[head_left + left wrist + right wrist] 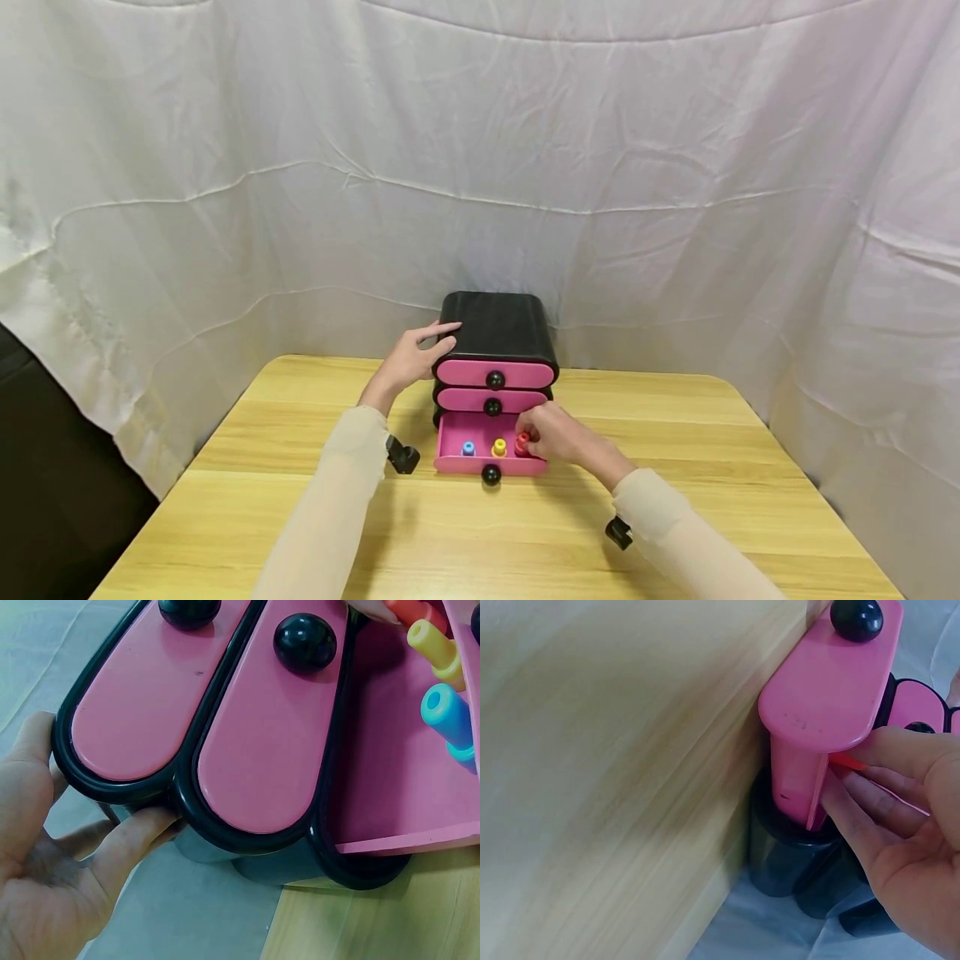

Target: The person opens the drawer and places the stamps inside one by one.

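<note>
I see the black drawer chest (pixel 498 327) at the far middle of the wooden table (pixel 300 517), its bottom pink drawer (pixel 480 463) pulled out. My left hand (pixel 411 358) rests with relaxed fingers against the chest's left side. My right hand (pixel 555 433) pinches the red peg (pixel 522 440) inside that drawer, right of the yellow peg (pixel 499 447) and blue peg (pixel 468 448).

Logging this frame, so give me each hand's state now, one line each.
Left hand: open, fingers resting against the side of the black drawer unit.
Right hand: pinching the red peg in the open bottom drawer.
</note>
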